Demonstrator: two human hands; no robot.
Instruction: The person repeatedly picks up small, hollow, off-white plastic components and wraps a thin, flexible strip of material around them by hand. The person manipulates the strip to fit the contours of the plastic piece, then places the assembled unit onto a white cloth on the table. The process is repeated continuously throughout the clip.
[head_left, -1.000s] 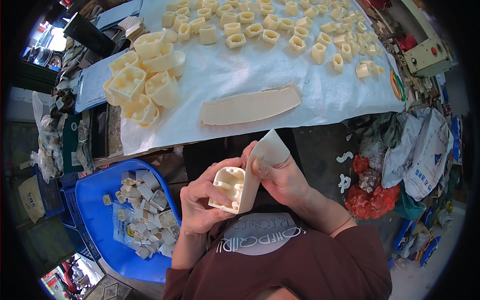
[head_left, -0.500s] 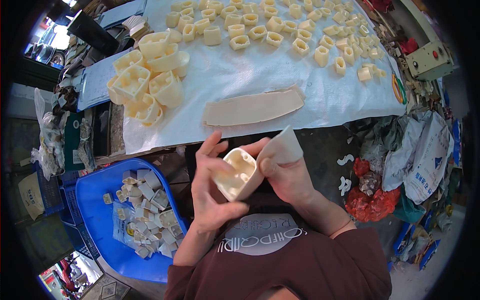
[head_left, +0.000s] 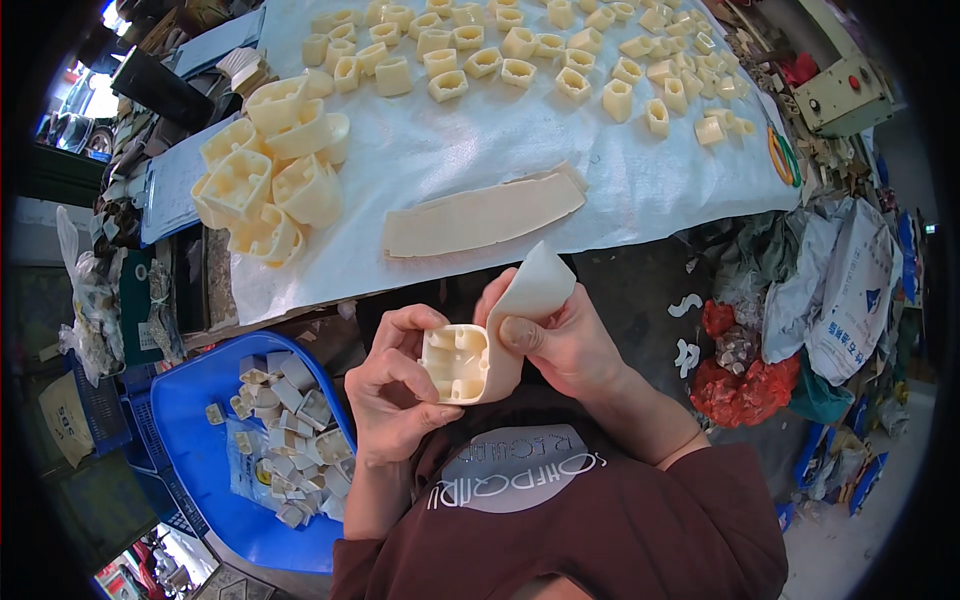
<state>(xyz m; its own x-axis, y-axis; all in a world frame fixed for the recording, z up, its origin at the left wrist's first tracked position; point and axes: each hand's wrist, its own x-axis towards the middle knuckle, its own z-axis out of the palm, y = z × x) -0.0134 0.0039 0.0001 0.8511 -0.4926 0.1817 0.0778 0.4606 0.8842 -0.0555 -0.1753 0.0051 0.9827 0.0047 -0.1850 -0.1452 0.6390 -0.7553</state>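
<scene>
My left hand grips a cream hollow moulded block with rounded corners, its open side facing up and small posts inside. Thumb and fingers hold its left edge. A thin beige strip lies against the block's right side, its free end standing up. My right hand pinches this strip, thumb in front and fingers behind, close to the block. How far the strip reaches around the block's far side is hidden. Just beyond my hands, a flat stack of similar beige strips lies on the white-covered table.
Larger cream hollow pieces are heaped at the table's left. Many smaller ones stand across its far side. A blue tub of light-coloured pieces sits at lower left. Plastic bags hang at right, below a control box.
The block has turned, its opening now facing up more squarely. My left fingers have moved from across its opening to its left edge. Both hands have shifted slightly left with block and strip.
</scene>
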